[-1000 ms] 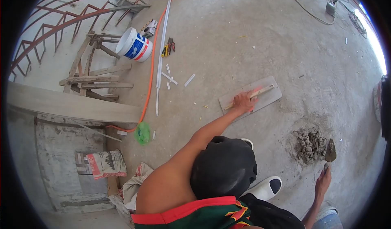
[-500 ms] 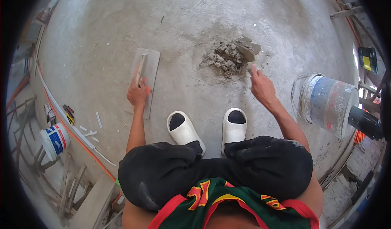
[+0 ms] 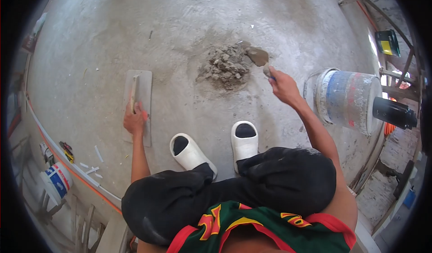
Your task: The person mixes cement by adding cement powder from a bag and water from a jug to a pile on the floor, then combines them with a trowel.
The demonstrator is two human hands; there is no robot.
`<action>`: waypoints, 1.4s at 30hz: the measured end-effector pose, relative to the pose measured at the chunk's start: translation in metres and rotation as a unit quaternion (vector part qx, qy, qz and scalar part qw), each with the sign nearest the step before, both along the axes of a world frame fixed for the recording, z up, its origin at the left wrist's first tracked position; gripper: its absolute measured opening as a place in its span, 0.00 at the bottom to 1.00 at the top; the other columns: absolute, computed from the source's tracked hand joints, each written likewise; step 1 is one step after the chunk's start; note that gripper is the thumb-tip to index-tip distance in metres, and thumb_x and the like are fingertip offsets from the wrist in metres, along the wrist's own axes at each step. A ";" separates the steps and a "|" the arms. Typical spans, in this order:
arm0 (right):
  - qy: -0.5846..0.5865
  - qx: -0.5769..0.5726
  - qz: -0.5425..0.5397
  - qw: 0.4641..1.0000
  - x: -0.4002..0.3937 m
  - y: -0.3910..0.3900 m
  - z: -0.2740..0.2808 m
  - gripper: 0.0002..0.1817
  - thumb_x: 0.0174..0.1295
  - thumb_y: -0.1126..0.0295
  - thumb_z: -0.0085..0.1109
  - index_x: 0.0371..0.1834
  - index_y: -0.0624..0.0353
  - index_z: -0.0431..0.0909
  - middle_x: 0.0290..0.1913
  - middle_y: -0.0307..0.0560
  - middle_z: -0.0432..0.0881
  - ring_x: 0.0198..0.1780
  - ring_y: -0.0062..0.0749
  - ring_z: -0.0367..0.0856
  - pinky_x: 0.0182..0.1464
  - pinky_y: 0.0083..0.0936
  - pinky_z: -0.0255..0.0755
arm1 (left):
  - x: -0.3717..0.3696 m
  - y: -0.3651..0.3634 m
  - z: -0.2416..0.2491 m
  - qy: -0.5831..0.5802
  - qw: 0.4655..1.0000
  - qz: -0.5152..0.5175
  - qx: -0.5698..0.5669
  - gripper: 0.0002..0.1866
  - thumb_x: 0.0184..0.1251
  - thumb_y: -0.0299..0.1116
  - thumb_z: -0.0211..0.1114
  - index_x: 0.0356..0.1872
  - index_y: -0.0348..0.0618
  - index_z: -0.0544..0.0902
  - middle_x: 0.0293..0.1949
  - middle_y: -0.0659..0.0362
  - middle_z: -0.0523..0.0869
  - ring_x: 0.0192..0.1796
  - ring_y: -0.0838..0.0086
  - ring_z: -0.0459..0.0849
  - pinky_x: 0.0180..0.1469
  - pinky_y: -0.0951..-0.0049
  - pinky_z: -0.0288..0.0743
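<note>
My left hand (image 3: pixel 135 119) is closed round the handle of a flat rectangular plastering float (image 3: pixel 145 88), which lies on the concrete floor left of my feet. My right hand (image 3: pixel 284 87) grips a small pointing trowel (image 3: pixel 258 56) by its handle. The trowel's blade is at the upper right edge of a heap of wet grey mortar (image 3: pixel 226 67) on the floor. Some mortar is smeared around the heap.
On the right a mortar-stained bucket (image 3: pixel 348 101) lies on its side, a black cylinder (image 3: pixel 395 113) by its base. To the left are a white-and-blue pail (image 3: pixel 57 181), pliers (image 3: pixel 67 152), white plastic strips (image 3: pixel 92 169) and an orange hose (image 3: pixel 85 183). My white slippers (image 3: pixel 245 140) stand between my hands.
The camera view has shifted, so the scene sits further left. The mortar looks gathered into a fuller heap, with the trowel still at its right edge. Both hands keep their tools.
</note>
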State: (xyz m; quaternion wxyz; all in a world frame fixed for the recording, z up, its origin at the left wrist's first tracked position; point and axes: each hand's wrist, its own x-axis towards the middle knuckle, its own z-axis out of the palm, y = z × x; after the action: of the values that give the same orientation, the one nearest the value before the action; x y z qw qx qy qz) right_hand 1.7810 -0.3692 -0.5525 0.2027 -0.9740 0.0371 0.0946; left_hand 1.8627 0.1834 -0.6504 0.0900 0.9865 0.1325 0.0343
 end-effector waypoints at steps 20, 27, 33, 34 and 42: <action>0.064 0.025 0.142 0.987 0.085 0.046 -0.017 0.19 0.65 0.71 0.51 0.57 0.68 0.70 0.38 0.66 0.80 0.41 0.61 0.82 0.43 0.49 0.75 | 0.003 -0.005 -0.001 0.019 1.000 0.017 0.016 0.20 0.68 0.52 0.60 0.55 0.55 0.82 0.36 0.48 0.88 0.38 0.47 0.87 0.39 0.50 0.78; 0.053 -0.068 0.190 0.978 0.012 0.079 0.027 0.31 0.58 0.79 0.50 0.68 0.73 0.59 0.45 0.63 0.76 0.35 0.54 0.83 0.33 0.46 0.78 | 0.003 -0.007 0.007 0.014 1.000 0.018 0.013 0.20 0.69 0.52 0.60 0.54 0.55 0.82 0.35 0.48 0.88 0.37 0.47 0.87 0.38 0.50 0.77; 0.075 -0.067 0.187 0.977 0.015 0.074 0.004 0.32 0.58 0.80 0.49 0.69 0.72 0.60 0.44 0.64 0.77 0.36 0.54 0.83 0.35 0.45 0.79 | 0.004 -0.006 0.000 0.007 1.000 0.010 0.007 0.21 0.69 0.53 0.60 0.55 0.54 0.81 0.35 0.47 0.88 0.37 0.46 0.87 0.38 0.50 0.77; 0.089 -0.053 0.185 0.977 0.019 0.072 0.016 0.32 0.57 0.80 0.49 0.69 0.72 0.61 0.45 0.64 0.77 0.36 0.55 0.83 0.36 0.45 0.78 | 0.002 -0.005 0.002 0.010 1.000 0.009 0.007 0.21 0.69 0.53 0.60 0.55 0.54 0.81 0.35 0.47 0.88 0.37 0.46 0.87 0.38 0.50 0.77; 0.110 -0.033 0.119 0.986 -0.015 0.057 0.000 0.31 0.59 0.77 0.50 0.69 0.66 0.62 0.44 0.62 0.78 0.36 0.58 0.82 0.38 0.47 0.77 | 0.004 -0.008 0.004 0.009 1.000 0.012 0.012 0.22 0.69 0.55 0.59 0.55 0.53 0.81 0.35 0.47 0.88 0.38 0.46 0.87 0.39 0.50 0.77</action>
State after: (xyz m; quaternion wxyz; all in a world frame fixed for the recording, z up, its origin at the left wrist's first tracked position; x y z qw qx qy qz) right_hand 1.7657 -0.3118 -0.5526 0.1527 -0.9612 -0.0540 0.2233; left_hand 1.8664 0.1752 -0.6467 0.0762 0.9861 0.1447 0.0280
